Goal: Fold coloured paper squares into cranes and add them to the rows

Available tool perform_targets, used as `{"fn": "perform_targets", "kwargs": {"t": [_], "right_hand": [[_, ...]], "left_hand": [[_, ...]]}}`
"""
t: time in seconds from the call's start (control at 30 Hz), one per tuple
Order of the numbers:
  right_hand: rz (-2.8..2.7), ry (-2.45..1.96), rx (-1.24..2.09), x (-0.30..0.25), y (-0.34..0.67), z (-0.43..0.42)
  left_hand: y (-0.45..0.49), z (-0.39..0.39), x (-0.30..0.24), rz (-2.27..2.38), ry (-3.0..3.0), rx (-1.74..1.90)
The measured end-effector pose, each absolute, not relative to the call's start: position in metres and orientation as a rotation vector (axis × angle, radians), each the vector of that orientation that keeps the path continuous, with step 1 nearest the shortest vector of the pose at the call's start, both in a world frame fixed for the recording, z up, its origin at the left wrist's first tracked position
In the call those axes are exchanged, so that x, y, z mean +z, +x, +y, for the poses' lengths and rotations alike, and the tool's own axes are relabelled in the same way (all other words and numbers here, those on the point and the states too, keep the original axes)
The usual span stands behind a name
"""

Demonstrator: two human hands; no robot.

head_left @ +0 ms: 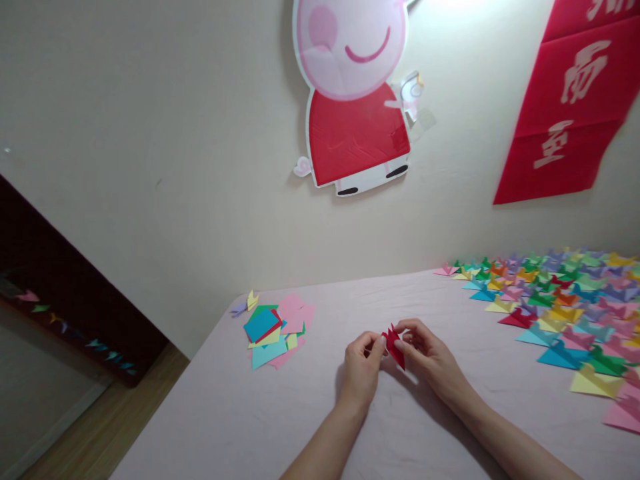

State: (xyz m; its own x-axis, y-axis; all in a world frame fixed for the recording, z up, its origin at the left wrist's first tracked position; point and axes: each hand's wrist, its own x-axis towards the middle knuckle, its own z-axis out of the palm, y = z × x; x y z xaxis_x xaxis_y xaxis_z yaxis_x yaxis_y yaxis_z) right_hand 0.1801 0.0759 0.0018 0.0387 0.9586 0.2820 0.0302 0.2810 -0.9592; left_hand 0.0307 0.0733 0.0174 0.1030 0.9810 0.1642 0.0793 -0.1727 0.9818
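Behind everything stands a pale wall point(165, 200), and on it is fixed a large cartoon pig cutout point(357, 137) with a red dress. To the right of the pig hangs a red banner point(555, 140) with light written characters. At the far left can be seen a dark brown panel point(100, 287), along which some small coloured paper pieces point(41, 308) are placed, and below it a wooden floor point(90, 437). Near the wall is a surface covered with a light pink cloth point(215, 420).

Above the front part of this cloth, the red folded paper point(397, 355) is between the two hands. The left hand point(364, 360) grasps its left side with thumb and fingers, and the right hand point(425, 343) pinches it from the other side, also with thumb and fingertips. Which fold they press exactly, I cannot tell, because it is too small.

To the left of the hands, well apart, lies a loose pile of flat paper sheets point(263, 327) in blue, pink, green, yellow and red. Just beside the pile are a yellow folded piece point(253, 301) and a purple folded piece point(239, 309). On the right side, many colourful folded papers point(563, 356) stand close together in rows, reaching back to the wall
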Motion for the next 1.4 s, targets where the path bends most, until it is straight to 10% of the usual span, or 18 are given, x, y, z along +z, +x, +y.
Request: {"fn": "perform_targets", "kwargs": {"t": [1.4], "right_hand": [[-1.298, -1.21, 1.02, 0.02, 0.18, 0.07]], "left_hand": [[0.036, 0.073, 0.01, 1.141, 1.337, 1.239]]}}
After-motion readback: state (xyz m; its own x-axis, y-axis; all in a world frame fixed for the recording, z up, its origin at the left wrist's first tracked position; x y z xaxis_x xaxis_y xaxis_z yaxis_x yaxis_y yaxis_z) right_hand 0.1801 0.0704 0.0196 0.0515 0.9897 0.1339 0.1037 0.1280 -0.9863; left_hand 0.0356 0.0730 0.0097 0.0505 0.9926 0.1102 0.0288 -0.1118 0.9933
